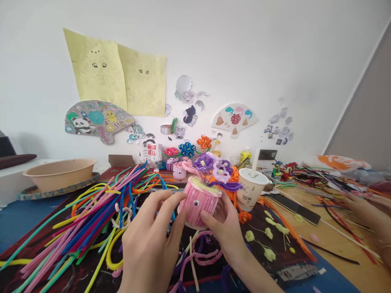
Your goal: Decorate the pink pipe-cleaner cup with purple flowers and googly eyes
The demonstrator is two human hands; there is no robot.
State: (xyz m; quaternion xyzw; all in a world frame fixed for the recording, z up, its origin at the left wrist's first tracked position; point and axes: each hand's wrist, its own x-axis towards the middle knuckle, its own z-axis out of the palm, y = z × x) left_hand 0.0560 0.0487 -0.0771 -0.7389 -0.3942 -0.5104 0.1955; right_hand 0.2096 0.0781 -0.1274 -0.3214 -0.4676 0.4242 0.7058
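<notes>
Between my two hands is a small pink pot [200, 205] wound from pipe cleaners, with a googly eye on its side and a pale green top. Purple and lilac pipe-cleaner flowers [214, 165] rise from it. My left hand [152, 240] grips the pot's left side with bent fingers. On the right side, my right hand [224, 228] holds it with the thumb across the front and the fingers behind. Beneath the hands, loose pink pipe cleaners [203, 258] curl on the dark mat.
A bundle of coloured pipe cleaners [91, 228] spreads at left, near a tan bowl [59, 175]. To the right stand a paper cup [252, 189] with a straw and a phone [295, 208]. Another person's hands [366, 211] are at the far right. Finished pipe-cleaner flowers [187, 149] stand behind.
</notes>
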